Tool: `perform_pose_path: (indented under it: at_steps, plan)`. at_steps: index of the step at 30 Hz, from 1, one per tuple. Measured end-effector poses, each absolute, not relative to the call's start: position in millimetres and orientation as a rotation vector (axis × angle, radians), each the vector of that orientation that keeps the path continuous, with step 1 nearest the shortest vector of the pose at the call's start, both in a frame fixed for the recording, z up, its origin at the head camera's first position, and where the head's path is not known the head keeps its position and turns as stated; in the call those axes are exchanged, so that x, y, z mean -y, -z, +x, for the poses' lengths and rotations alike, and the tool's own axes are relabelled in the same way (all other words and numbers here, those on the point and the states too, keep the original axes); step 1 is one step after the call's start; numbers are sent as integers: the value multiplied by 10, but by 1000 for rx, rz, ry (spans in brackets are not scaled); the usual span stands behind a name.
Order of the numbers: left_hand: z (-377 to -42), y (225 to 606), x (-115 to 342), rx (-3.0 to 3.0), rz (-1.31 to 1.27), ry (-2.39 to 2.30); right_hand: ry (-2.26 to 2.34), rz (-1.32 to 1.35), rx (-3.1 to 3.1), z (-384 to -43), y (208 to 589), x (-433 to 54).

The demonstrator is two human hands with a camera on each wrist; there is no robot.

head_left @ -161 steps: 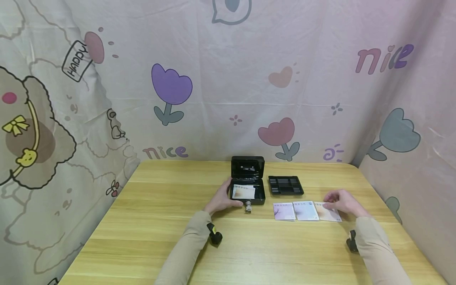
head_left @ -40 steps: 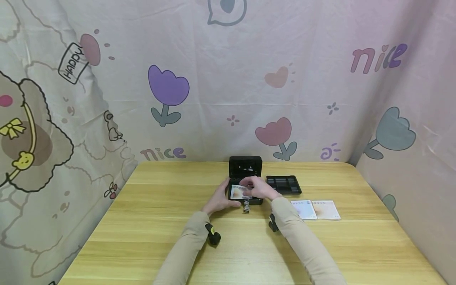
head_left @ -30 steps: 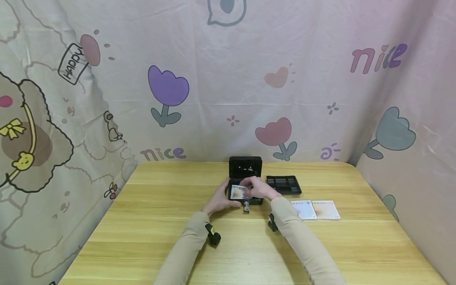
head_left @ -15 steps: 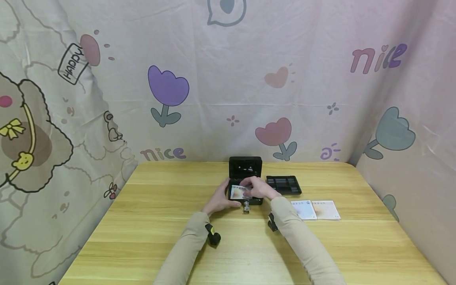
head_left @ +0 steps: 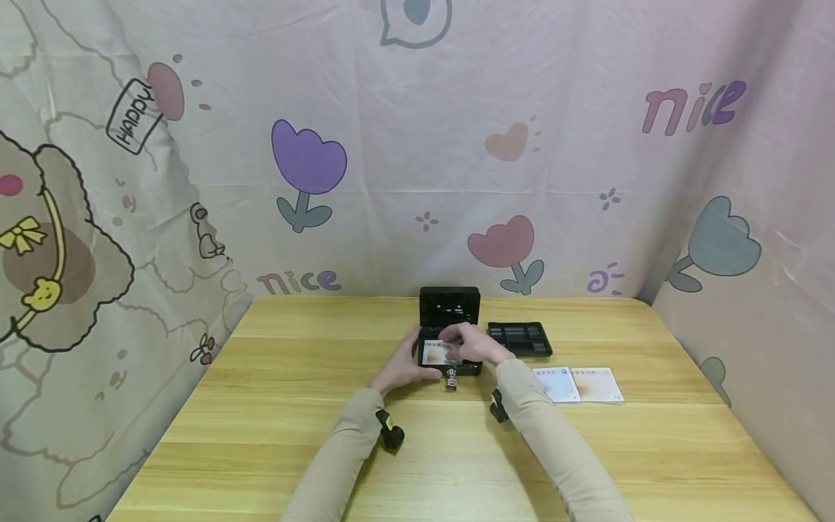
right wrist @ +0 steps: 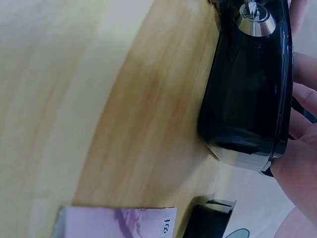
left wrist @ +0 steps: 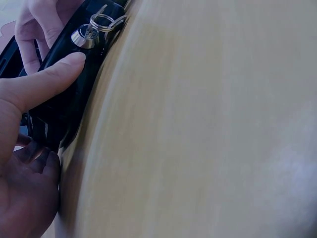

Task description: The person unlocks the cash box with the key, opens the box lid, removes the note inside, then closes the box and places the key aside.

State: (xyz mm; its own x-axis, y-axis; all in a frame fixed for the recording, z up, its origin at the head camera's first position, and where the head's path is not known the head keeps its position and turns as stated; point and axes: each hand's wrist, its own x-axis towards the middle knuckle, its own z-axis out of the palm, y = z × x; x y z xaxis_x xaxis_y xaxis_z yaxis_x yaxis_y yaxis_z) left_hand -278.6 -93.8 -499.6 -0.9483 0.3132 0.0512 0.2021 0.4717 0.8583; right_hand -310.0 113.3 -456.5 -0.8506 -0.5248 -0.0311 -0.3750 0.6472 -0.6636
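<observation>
A small black cash box [head_left: 468, 369] stands with its lid [head_left: 449, 306] raised. My left hand [head_left: 402, 365] holds its left side, thumb along the front near the lock. In the left wrist view, keys [left wrist: 103, 22] on a ring hang from that silver lock [left wrist: 85, 37]. Printed paper banknotes [head_left: 433, 353] lie inside the box. My right hand [head_left: 476, 344] reaches in over the right wall, curled fingers and thumb at the banknotes' right edge; the fingertips are partly hidden. In the right wrist view, the box [right wrist: 247, 94] stands beside the right hand [right wrist: 304, 148].
A black compartment tray [head_left: 520, 338] lies right of the box. In front are a blue banknote stack [head_left: 557, 384] and an orange one [head_left: 596, 384]. A purple banknote [right wrist: 121, 223] shows in the right wrist view; the right sleeve [head_left: 554, 435] covers its place in the head view.
My right hand has left the orange stack and moved left into the box. In the last second both hands stay put; the banknotes in the box shift slightly under the right fingers.
</observation>
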Motion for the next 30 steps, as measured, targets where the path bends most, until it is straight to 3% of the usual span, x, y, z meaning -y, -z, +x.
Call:
perform_pose_path:
  at_steps: [30]
  plan:
    - [-2794,5005,925,-2604,461,-1497,1195,-672,-2807,-3102,4588,-1106]
